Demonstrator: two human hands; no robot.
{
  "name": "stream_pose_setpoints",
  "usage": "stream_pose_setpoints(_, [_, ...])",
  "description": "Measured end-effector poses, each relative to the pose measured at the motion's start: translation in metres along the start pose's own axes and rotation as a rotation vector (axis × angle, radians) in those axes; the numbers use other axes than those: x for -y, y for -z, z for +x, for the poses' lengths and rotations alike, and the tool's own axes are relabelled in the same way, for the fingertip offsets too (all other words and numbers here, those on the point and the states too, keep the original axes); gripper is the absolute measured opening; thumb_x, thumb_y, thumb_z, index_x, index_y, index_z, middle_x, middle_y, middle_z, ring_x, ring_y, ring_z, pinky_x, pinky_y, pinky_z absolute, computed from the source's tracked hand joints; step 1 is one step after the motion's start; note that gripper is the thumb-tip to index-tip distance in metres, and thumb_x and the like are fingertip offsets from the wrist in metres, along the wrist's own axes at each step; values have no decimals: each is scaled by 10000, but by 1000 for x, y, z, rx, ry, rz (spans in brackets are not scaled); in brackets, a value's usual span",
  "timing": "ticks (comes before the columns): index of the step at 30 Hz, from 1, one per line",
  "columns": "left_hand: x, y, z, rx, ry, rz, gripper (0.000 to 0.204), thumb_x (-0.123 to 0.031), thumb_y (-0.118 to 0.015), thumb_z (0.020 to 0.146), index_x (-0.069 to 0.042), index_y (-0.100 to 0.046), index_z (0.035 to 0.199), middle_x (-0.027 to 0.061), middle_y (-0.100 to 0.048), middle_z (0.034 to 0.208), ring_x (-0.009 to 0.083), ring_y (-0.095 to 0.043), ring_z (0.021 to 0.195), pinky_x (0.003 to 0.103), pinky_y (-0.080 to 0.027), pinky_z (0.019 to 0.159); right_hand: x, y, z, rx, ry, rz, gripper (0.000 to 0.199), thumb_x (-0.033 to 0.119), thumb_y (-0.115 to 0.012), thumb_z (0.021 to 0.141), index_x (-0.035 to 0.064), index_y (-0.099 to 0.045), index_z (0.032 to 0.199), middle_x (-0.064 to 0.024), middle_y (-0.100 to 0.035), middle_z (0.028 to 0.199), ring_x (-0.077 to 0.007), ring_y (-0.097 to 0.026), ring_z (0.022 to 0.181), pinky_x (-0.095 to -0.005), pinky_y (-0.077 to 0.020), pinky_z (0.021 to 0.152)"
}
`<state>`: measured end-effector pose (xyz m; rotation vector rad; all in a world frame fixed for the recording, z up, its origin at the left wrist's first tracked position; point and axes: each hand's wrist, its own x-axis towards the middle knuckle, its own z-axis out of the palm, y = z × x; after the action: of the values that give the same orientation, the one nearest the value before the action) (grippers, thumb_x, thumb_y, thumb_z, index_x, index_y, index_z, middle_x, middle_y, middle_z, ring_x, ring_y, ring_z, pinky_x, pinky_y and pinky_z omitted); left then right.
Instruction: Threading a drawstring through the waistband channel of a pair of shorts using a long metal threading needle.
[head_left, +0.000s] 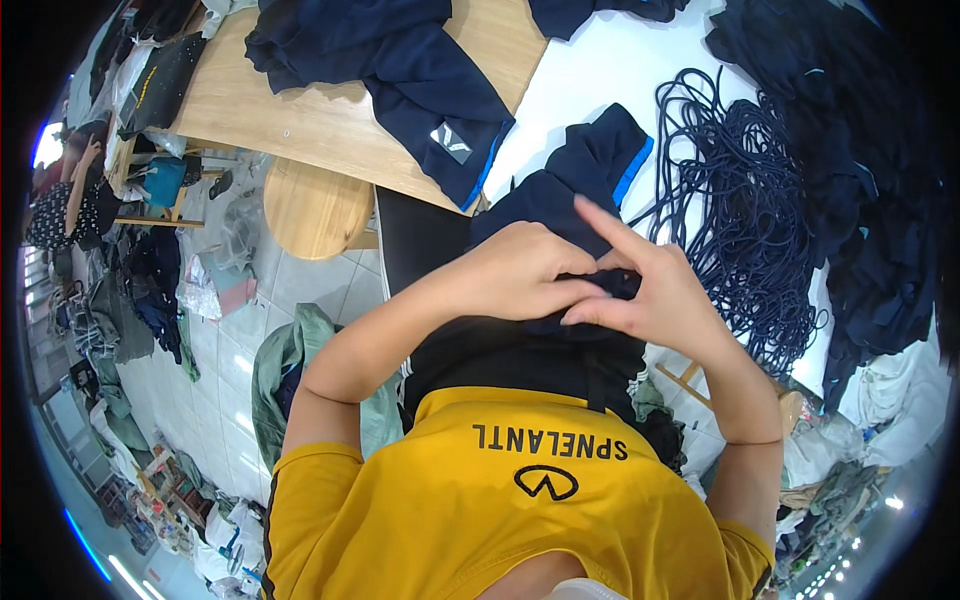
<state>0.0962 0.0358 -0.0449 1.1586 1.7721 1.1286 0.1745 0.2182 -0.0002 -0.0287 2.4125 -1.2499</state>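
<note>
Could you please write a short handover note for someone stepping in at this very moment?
Left hand: closed in a grip on the dark navy garment, pinching its near edge.
Right hand: also gripping that edge, forefinger raised; the two hands meet there.
The garment, with a bright blue trim, lies on the white table and hangs toward the person's lap.
A bundle of navy cords lies to its right; another navy garment lies on the wooden table to the left.
Done: garment in hand. Left: whatever is being worked at the edge; the fingers hide it.
</note>
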Motion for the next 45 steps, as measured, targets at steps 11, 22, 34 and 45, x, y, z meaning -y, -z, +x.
stream_pose_setpoints(11, [47, 26, -43, 195, 605, -497, 582, -530, -434, 960, -12, -666, 1089, 83, -647, 998, 151, -568, 945, 282, -459, 856, -28, 12, -21, -152, -65, -4, 158, 86, -716, 741, -4, -601, 678, -55, -585, 605, -138, -544, 551, -245, -415, 547])
stream_pose_setpoints(22, [31, 9, -11, 167, 312, -657, 205, -176, -684, 869, 21, -693, 924, -22, -637, 738, 22, -538, 647, 168, -415, 595, -31, -13, -9, -404, 283, -119, 243, -41, -629, 579, 25, -395, 581, -78, -586, 989, -151, -431, 653, -271, -375, 587])
stream_pose_setpoints(34, [10, -6, -3, -261, -6, -997, 238, -266, -567, 950, -63, -585, 826, -20, -544, 800, 56, -465, 781, 207, -380, 739, -50, -32, -8, -486, 207, 443, 224, -79, -582, 675, 37, -409, 592, -99, -589, 926, -125, -538, 787, -226, -398, 703])
stream_pose_setpoints(45, [1, -27, 16, -656, -27, -638, 186, -192, -514, 957, -26, -574, 900, 1, -568, 857, 63, -492, 778, 201, -397, 737, -39, -57, 9, -654, 245, 629, 222, -79, -570, 744, 30, -415, 630, -61, -577, 913, -60, -469, 719, -183, -350, 620])
